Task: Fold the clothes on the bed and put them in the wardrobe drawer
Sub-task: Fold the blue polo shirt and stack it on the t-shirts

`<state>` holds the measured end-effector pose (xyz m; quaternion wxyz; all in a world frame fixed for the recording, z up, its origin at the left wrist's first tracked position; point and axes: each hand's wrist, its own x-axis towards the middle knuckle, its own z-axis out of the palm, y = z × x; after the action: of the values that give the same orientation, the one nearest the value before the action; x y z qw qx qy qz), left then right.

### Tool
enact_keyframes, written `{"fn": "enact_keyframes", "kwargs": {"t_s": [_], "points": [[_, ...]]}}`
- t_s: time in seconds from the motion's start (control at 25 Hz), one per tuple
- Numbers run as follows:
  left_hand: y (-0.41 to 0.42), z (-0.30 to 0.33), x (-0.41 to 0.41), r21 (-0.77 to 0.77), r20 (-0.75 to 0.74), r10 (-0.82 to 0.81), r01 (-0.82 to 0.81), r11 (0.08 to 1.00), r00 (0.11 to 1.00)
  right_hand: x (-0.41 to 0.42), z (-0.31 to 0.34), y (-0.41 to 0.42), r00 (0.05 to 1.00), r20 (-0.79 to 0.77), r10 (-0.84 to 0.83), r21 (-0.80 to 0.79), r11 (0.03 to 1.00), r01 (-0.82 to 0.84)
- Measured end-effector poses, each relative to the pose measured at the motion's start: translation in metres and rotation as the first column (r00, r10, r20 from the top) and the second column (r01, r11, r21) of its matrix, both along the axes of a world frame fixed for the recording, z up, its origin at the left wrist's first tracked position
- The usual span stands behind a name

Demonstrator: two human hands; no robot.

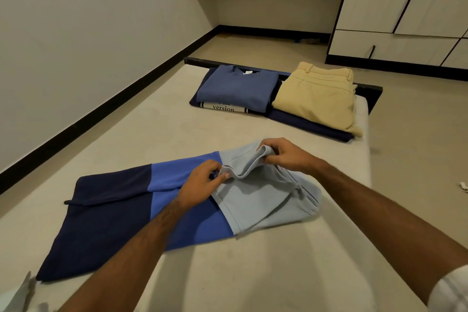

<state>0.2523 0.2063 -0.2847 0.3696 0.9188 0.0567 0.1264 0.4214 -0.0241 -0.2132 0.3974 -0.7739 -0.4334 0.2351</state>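
A colour-blocked garment (141,210) lies across the middle of the bed (157,124), its panels running from navy at lower left through bright blue to pale grey at centre right. The left hand (202,183) pinches the bunched grey edge, and the right hand (288,156) grips the same edge just beside it. In the upper centre, a blue folded top (238,88) and beige folded trousers (319,99) rest on navy clothes. The white wardrobe (405,7) fills the upper right, its drawer (395,47) closed.

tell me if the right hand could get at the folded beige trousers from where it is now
Probably yes, once it lets go. The right hand pinches the colour-block blue garment, and the folded beige trousers lie farther up the bed with only bare mattress between. It may need a lean.
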Motion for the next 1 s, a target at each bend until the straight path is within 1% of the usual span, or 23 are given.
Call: {"fn": "enact_keyframes", "kwargs": {"t_s": [0.04, 0.08, 0.12, 0.16, 0.2, 0.24, 0.32, 0.4, 0.52, 0.6, 0.64, 0.72, 0.76, 0.8, 0.84, 0.88, 0.92, 0.96, 1.0], "points": [[0.0, 0.0, 0.002, -0.093, -0.017, 0.05, -0.052, 0.994, 0.999, 0.003, 0.0, 0.007, 0.999, -0.009, -0.053, 0.019, 0.998, 0.054], [0.0, 0.001, 0.003, -0.199, -0.05, 0.081, -0.089, 0.976, 0.995, 0.006, -0.003, 0.014, 0.994, 0.019, -0.109, 0.004, 0.994, 0.109], [-0.001, 0.002, 0.005, -0.293, -0.086, 0.093, -0.114, 0.949, 0.992, 0.01, -0.007, 0.02, 0.984, 0.077, -0.159, -0.049, 0.985, 0.163], [-0.003, 0.003, 0.006, -0.357, -0.119, 0.102, -0.138, 0.924, 0.988, 0.015, -0.014, 0.024, 0.972, 0.134, -0.193, -0.133, 0.968, 0.211], [-0.005, 0.004, 0.008, -0.391, -0.149, 0.124, -0.174, 0.904, 0.981, 0.016, -0.019, 0.027, 0.964, 0.163, -0.21, -0.219, 0.945, 0.243], [-0.007, 0.005, 0.01, -0.404, -0.18, 0.164, -0.224, 0.887, 0.97, 0.017, -0.027, 0.029, 0.961, 0.152, -0.231, -0.269, 0.926, 0.265], [-0.008, 0.006, 0.019, -0.384, -0.236, 0.257, -0.333, 0.861, 0.937, 0.015, -0.035, 0.029, 0.952, 0.084, -0.294, -0.261, 0.916, 0.306], [-0.007, 0.005, 0.028, -0.305, -0.258, 0.327, -0.398, 0.865, 0.909, 0.01, -0.035, 0.025, 0.943, 0.04, -0.33, -0.232, 0.915, 0.33], [-0.007, 0.0, 0.036, -0.217, -0.245, 0.351, -0.404, 0.889, 0.904, 0.005, -0.037, 0.016, 0.921, -0.011, -0.39, -0.181, 0.906, 0.381], [-0.007, 0.001, 0.038, -0.158, -0.257, 0.293, -0.339, 0.928, 0.921, 0.005, -0.039, 0.012, 0.914, -0.002, -0.406, -0.144, 0.904, 0.402], [-0.005, 0.002, 0.039, -0.101, -0.271, 0.276, -0.312, 0.945, 0.922, 0.004, -0.041, 0.011, 0.912, 0.01, -0.409, -0.124, 0.905, 0.407], [0.003, 0.0, 0.039, -0.014, -0.283, 0.306, -0.323, 0.946, 0.909, -0.002, -0.042, 0.012, 0.906, 0.043, -0.422, -0.079, 0.902, 0.424], [0.007, -0.001, 0.04, -0.009, -0.281, 0.332, -0.348, 0.937, 0.9, -0.007, -0.043, 0.013, 0.898, 0.101, -0.427, -0.072, 0.898, 0.435], [0.009, -0.002, 0.04, -0.025, -0.278, 0.347, -0.368, 0.929, 0.896, -0.012, -0.045, 0.014, 0.877, 0.234, -0.419, -0.082, 0.891, 0.447], [0.01, -0.001, 0.04, -0.055, -0.28, 0.35, -0.379, 0.924, 0.894, -0.018, -0.048, 0.016, 0.829, 0.422, -0.368, -0.101, 0.889, 0.447], [0.011, -0.001, 0.04, -0.093, -0.282, 0.343, -0.382, 0.92, 0.896, -0.026, -0.051, 0.02, 0.769, 0.574, -0.28, -0.116, 0.902, 0.415], [0.013, 0.0, 0.039, -0.127, -0.28, 0.335, -0.38, 0.916, 0.9, -0.035, -0.053, 0.025, 0.749, 0.64, -0.17, -0.14, 0.933, 0.332], [0.014, 0.003, 0.035, -0.154, -0.271, 0.321, -0.37, 0.916, 0.907, -0.046, -0.054, 0.031, 0.765, 0.643, -0.037, -0.195, 0.958, 0.211], [0.017, 0.006, 0.028, -0.156, -0.254, 0.292, -0.337, 0.928, 0.922, -0.058, -0.057, 0.038, 0.782, 0.616, 0.095, -0.266, 0.96, 0.093]]}}
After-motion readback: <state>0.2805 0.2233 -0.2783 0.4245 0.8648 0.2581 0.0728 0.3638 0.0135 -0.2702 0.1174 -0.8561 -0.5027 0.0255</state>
